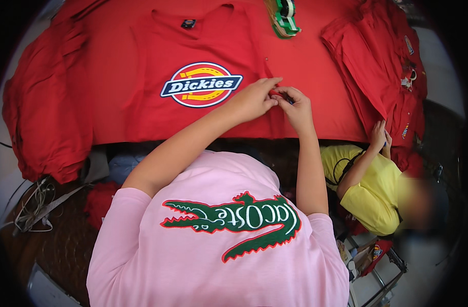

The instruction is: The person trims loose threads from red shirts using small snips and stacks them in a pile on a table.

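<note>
A red shirt (157, 61) lies spread flat in front of me, its collar at the far side and a round yellow, white and blue emblem (201, 85) on its chest. My left hand (257, 100) is closed at the shirt's right edge, pinching a bit of red cloth (278, 94). Close against it, my right hand (296, 108) is closed with fingers bent around a small dark thing, mostly hidden in the fingers. The fingertips of both hands nearly meet over the red cloth.
A green tape dispenser (283, 20) stands at the far edge. Piles of red garments lie at the left (49, 102) and right (364, 56). A co-worker in a yellow shirt (372, 189) handles red cloth at the right. Pale cables (37, 204) hang at lower left.
</note>
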Action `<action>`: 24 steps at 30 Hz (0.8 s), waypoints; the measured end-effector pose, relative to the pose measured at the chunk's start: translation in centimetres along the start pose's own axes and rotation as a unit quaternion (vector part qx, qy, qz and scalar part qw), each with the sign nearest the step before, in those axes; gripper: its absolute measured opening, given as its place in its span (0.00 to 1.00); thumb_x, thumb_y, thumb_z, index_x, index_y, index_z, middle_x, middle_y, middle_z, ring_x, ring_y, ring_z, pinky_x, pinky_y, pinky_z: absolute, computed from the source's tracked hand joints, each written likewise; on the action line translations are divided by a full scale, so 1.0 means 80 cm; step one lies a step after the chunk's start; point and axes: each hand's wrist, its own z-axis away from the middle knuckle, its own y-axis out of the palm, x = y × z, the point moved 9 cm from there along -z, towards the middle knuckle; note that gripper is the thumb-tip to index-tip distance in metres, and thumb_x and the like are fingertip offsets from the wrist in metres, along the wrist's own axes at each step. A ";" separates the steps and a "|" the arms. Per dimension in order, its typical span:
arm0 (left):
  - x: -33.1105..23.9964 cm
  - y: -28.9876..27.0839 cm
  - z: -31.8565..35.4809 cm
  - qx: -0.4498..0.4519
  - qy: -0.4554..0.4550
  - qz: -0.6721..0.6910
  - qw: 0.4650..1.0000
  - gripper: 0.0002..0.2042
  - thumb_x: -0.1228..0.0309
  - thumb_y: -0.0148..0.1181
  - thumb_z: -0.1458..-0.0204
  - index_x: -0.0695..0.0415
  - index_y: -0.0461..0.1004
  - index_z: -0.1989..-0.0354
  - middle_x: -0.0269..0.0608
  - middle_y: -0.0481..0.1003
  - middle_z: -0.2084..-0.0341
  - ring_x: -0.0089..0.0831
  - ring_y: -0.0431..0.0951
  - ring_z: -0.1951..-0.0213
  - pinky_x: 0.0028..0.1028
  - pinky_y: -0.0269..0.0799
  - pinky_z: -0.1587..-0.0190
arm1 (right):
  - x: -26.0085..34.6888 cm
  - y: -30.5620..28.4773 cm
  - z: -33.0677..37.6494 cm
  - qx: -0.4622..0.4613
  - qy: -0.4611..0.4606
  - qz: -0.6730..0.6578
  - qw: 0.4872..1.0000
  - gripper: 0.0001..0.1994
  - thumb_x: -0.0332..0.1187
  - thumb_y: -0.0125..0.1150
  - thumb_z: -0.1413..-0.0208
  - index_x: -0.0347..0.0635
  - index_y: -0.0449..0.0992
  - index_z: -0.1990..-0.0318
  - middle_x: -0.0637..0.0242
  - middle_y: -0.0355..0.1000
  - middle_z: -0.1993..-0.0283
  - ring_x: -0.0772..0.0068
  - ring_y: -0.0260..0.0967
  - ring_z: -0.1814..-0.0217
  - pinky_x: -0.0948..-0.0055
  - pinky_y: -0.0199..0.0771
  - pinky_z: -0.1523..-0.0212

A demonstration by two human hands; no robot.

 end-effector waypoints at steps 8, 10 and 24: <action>0.098 0.026 -0.020 0.030 -0.155 0.083 0.984 0.09 0.69 0.64 0.36 0.62 0.79 0.55 0.35 0.79 0.68 0.20 0.77 0.68 0.23 0.74 0.62 | -0.034 -0.035 0.004 0.060 0.073 -0.013 0.995 0.15 0.20 0.66 0.42 0.36 0.82 0.47 0.69 0.80 0.53 0.78 0.72 0.49 0.74 0.72 0.44; 0.106 0.027 -0.020 0.010 -0.165 0.114 0.980 0.09 0.68 0.64 0.37 0.62 0.80 0.55 0.35 0.80 0.70 0.20 0.78 0.67 0.23 0.74 0.62 | -0.044 -0.032 -0.001 0.060 0.082 -0.032 0.994 0.15 0.20 0.66 0.42 0.36 0.82 0.46 0.68 0.80 0.52 0.77 0.72 0.49 0.74 0.72 0.43; 0.103 -0.008 -0.007 -0.037 -0.116 0.151 0.981 0.08 0.73 0.65 0.38 0.61 0.81 0.54 0.37 0.78 0.67 0.20 0.79 0.67 0.24 0.76 0.62 | -0.080 -0.030 -0.024 0.053 0.086 -0.024 0.995 0.08 0.25 0.74 0.46 0.35 0.83 0.60 0.72 0.77 0.63 0.81 0.69 0.62 0.77 0.69 0.59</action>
